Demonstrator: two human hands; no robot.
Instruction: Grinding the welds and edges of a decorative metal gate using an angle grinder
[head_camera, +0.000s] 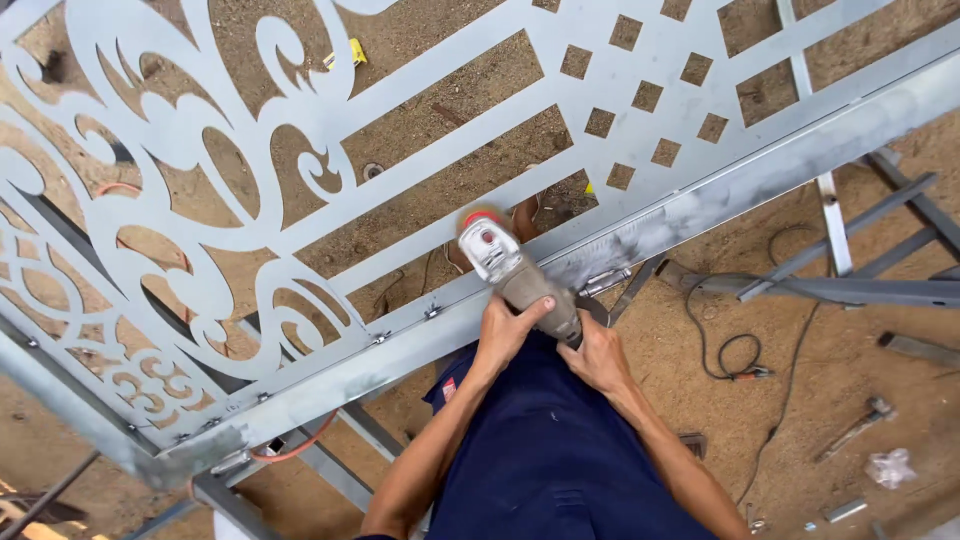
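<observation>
Gripping the grinder (515, 275) with both hands, left hand (503, 330) and right hand (596, 355) have fingers clamped on its body, its head on the frame (700, 200) of the gate panel (300, 130). Around the head the frame looks ground bright; tack welds (432, 312) along the left stretch appear unground

Pale grey sheet-metal gate panel (300, 150) with cut-out scrolls and a checker of square holes, grey-bodied angle grinder (520, 280) with a red disc guard, navy blue work clothes (550, 450), sandy brown dirt floor (850, 390), black cable (730, 350)
</observation>
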